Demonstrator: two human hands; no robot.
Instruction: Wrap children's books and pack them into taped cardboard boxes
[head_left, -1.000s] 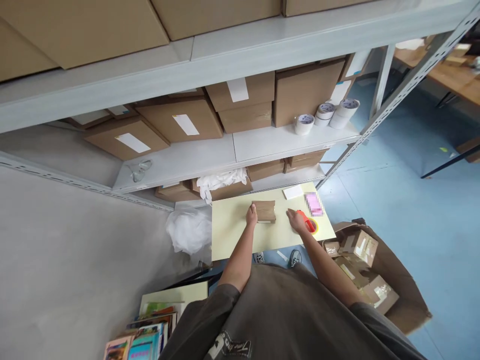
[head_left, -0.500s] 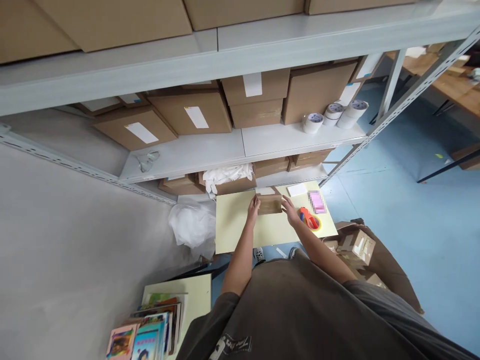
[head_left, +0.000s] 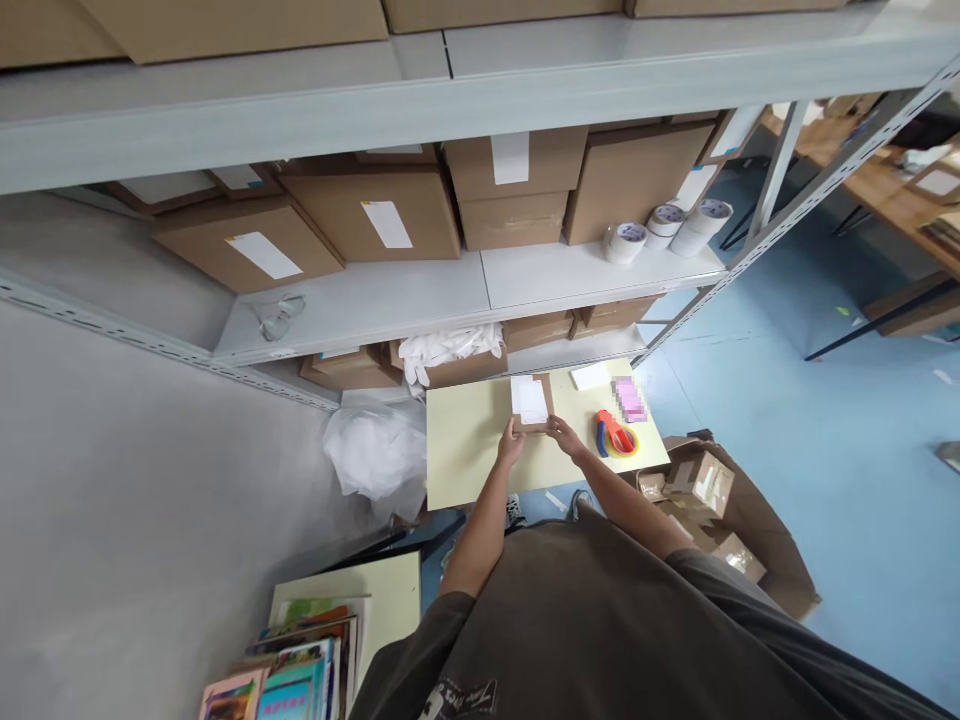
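A small cardboard box (head_left: 547,390) with white paper labels (head_left: 531,400) on its upper face is held over the pale yellow table (head_left: 465,450). My left hand (head_left: 511,441) grips its near left corner, fingers closed round the edge. On the near right corner, my right hand (head_left: 564,435) is closed as well. The box's underside is hidden. To the right of my right hand lies a red and blue tape dispenser (head_left: 616,435) with a yellow-edged roll. Beyond it are a pink pad (head_left: 628,399), blurred in the picture, and a white stack of paper (head_left: 590,376).
Shelving with cardboard boxes (head_left: 382,215) and tape rolls (head_left: 626,243) rises behind the table. White gloves (head_left: 450,348) lie on the lower shelf. A plastic bag (head_left: 375,450) is at left, books (head_left: 300,670) at lower left. At right stands a large carton (head_left: 780,540) holding small boxes.
The box has turned so its labelled face points up toward me. My right hand has moved from its right side to the near right corner and closed on it. The view has shifted slightly.
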